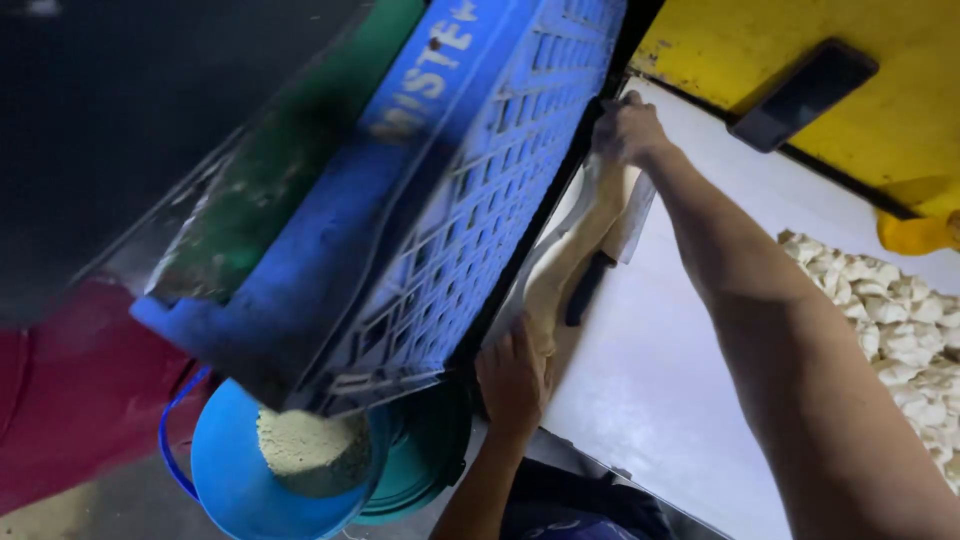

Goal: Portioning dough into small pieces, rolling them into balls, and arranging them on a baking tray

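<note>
Dough (570, 262): a long pale strip lying along the edge of your white desk (660, 380), just beside the blue crate.
Left hand (512, 385): yours, laid flat on the near end of the dough, fingers spread and pressing down, clamped on nothing.
Right hand (625, 128): yours, arm stretched out, resting on the far end of the dough by the crate's corner; you cannot tell whether the fingers are curled around anything.
Hands: well apart, one at each end of the strip.
Knife (610, 255): dark handle, broad pale blade, lying on the desk touching the dough.
Blue crate (460, 200): latticed plastic, tilted, close against the desk's edge.
Blue bucket (240, 480): below the crate, holding a pale grainy powder.
Dough pieces (890, 310): a heap of small white lumps on the desk under your right arm.
Phone (803, 93): dark, lying on a yellow surface beyond the desk.
</note>
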